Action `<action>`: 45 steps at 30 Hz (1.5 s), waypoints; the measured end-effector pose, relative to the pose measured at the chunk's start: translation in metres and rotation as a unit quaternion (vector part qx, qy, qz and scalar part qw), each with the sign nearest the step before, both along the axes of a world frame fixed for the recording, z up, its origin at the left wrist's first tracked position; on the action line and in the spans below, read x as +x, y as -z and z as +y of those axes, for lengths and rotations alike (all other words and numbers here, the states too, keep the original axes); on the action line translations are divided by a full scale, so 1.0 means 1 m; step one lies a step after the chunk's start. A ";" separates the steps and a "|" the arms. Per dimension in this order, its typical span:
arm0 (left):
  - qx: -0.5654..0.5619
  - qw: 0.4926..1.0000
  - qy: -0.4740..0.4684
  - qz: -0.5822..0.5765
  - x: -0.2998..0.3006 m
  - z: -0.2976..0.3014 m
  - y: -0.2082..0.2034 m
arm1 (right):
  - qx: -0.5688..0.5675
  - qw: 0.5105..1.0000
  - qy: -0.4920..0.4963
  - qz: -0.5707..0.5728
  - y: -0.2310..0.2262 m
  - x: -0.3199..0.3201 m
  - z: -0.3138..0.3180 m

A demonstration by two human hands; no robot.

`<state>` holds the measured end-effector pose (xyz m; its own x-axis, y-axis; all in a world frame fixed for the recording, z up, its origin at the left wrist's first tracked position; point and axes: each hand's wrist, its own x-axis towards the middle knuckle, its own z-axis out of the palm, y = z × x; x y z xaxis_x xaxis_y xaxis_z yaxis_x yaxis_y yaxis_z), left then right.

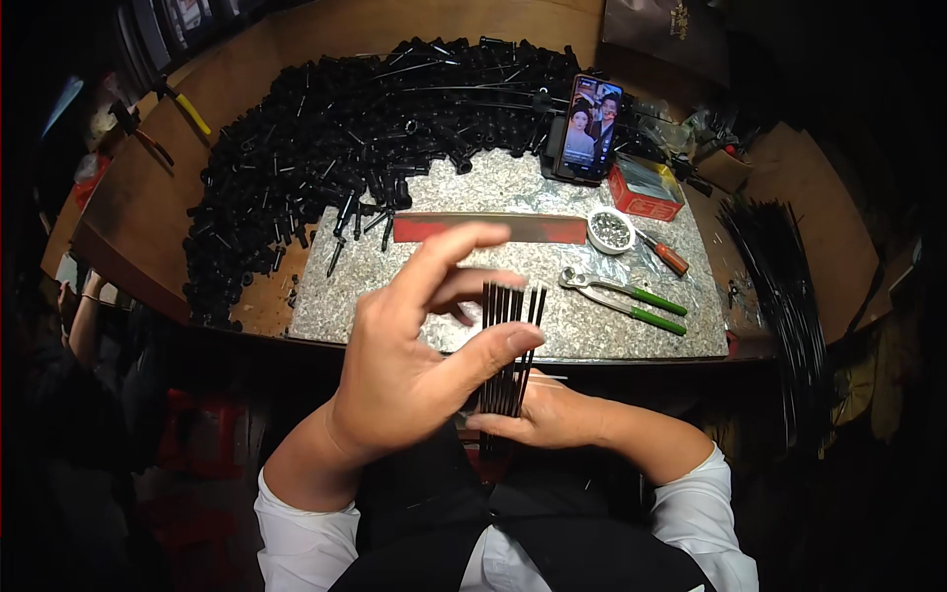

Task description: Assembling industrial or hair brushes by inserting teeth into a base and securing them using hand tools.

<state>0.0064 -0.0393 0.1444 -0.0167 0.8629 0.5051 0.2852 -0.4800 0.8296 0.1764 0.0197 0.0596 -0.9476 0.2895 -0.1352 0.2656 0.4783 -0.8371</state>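
A bunch of thin black rods (503, 340) stands nearly upright in front of me, just past the near edge of the work surface. My right hand (552, 412) is closed round its lower part, and a pale thin rod or wire sticks out beside the fingers. My left hand (409, 365) is open next to the upper part of the bunch. Its thumb lies across the front of the rods, while its fingers are spread and slightly blurred. Two or three rods at the right stand a little apart from the others.
A speckled stone slab (345, 296) bears green-handled pincers (631, 304), a screwdriver (666, 255), a white bowl (612, 249) of small metal parts, a red-and-dark bar (424, 229), a red box (646, 192) and a propped phone (592, 128). Black parts (306, 138) pile up behind; long black rods (789, 306) lie right.
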 end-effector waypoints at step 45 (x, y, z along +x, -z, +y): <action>-0.067 0.969 -0.065 -0.227 0.020 -0.014 0.115 | -0.027 0.947 0.221 0.233 0.030 -0.009 -0.014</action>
